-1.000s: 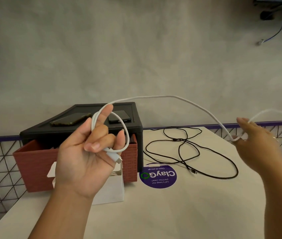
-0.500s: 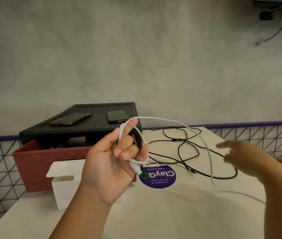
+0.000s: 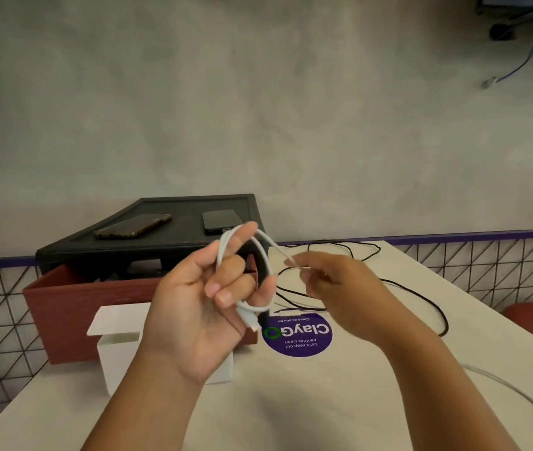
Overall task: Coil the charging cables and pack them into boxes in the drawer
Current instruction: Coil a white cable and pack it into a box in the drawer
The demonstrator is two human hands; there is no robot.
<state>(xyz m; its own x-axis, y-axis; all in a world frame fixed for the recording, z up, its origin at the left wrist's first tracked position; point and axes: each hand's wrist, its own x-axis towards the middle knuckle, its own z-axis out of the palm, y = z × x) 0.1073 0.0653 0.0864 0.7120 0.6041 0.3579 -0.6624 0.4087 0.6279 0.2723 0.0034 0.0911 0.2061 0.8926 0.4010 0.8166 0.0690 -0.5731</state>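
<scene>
The right hand [image 3: 333, 288] has swung in from far out & now pinches the thin white charging cable [image 3: 221, 252] just beside the left hand [image 3: 200, 307], which grips the loops over the pale tabletop [image 3: 323, 402], so 1 more loop's nearly on, w/ slack left.

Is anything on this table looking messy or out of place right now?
Yes: the thin black cable sprawls in loose, crossing loops on the white table, not coiled. The white charging cable is only partly wound round the left hand; its slack trails across the table's right side.
</scene>
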